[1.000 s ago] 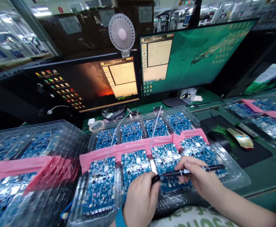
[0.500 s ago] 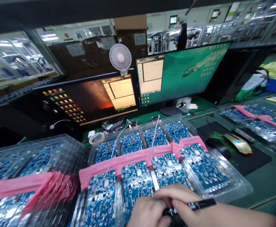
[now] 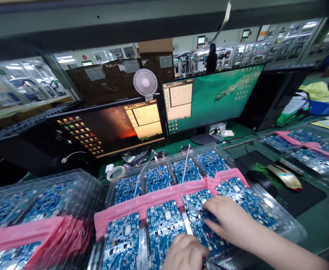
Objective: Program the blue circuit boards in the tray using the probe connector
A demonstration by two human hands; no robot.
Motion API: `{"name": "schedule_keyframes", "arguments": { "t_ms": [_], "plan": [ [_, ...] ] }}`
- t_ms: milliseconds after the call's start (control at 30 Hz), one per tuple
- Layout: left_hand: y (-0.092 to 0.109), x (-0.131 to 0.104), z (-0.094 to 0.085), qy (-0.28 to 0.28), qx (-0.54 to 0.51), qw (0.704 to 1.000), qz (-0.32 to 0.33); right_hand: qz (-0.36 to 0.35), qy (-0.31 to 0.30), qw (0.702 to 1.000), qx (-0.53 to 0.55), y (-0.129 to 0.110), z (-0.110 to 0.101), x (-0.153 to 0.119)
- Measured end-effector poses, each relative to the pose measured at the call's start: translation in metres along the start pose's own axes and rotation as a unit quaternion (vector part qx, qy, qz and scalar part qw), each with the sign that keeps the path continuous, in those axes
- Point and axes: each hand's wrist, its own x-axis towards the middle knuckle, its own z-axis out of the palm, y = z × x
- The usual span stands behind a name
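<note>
My left hand (image 3: 185, 252) is curled with its knuckles up at the lower edge, over the near blue circuit boards. Beside its fingers shows part of a dark object (image 3: 213, 264), too blurred to name; the grip is hidden. My right hand (image 3: 228, 219) has thumb and fingers apart, over a blue circuit board (image 3: 199, 198) in the front row. Close to its fingertips ends a thin white cable (image 3: 184, 170). A small red light shows on the board below. The boards sit in a clear plastic tray (image 3: 287, 221), with a pink strip (image 3: 164, 193) across the middle.
A stack of clear trays (image 3: 82, 183) with boards stands at left. Two monitors (image 3: 209, 101) and a small fan (image 3: 145, 83) are behind. A gold mouse (image 3: 285, 177) lies on a black mat at right, near another board tray (image 3: 308, 150). A person (image 3: 211, 59) stands far back.
My right hand has parted from my left and moved up over the board, its fingers opening. The black stick-shaped object is now mostly out of sight. The view has tilted up slightly.
</note>
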Motion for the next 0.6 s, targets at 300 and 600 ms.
{"name": "schedule_keyframes", "arguments": {
  "t_ms": [300, 600],
  "plan": [
    [-0.013, 0.0, 0.03, 0.033, 0.142, 0.986, 0.078, 0.0, 0.064, 0.985, -0.157, -0.011, 0.035, 0.014],
    [-0.011, 0.008, 0.03, -0.026, 0.15, 0.986, 0.071, 0.008, 0.017, 0.976, -0.218, -0.014, 0.038, 0.023]
  ]
}}
